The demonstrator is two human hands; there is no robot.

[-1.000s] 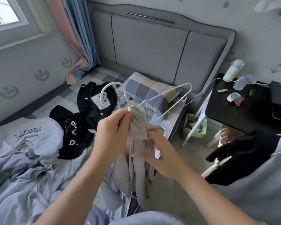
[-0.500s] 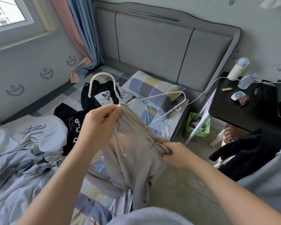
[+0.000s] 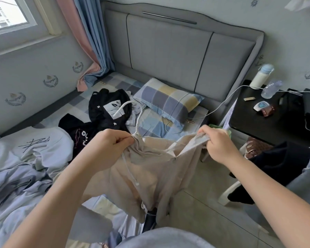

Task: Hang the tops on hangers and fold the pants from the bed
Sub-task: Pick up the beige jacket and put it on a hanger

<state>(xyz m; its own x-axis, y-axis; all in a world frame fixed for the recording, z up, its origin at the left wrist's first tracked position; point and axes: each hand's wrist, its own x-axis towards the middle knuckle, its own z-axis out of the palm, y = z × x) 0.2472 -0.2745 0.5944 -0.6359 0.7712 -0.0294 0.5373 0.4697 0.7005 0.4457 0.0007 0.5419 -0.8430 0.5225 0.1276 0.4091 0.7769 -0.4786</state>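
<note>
Over the bed [image 3: 151, 123], left hand [image 3: 113, 142] and right hand [image 3: 217, 142] stretch beige top [image 3: 150, 169] crosswise.

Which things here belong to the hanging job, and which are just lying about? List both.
Job: beige zip top, white hanger, left hand, right hand, black tops, white top.
Lying about: pillow, white bottle, black side table.
</note>
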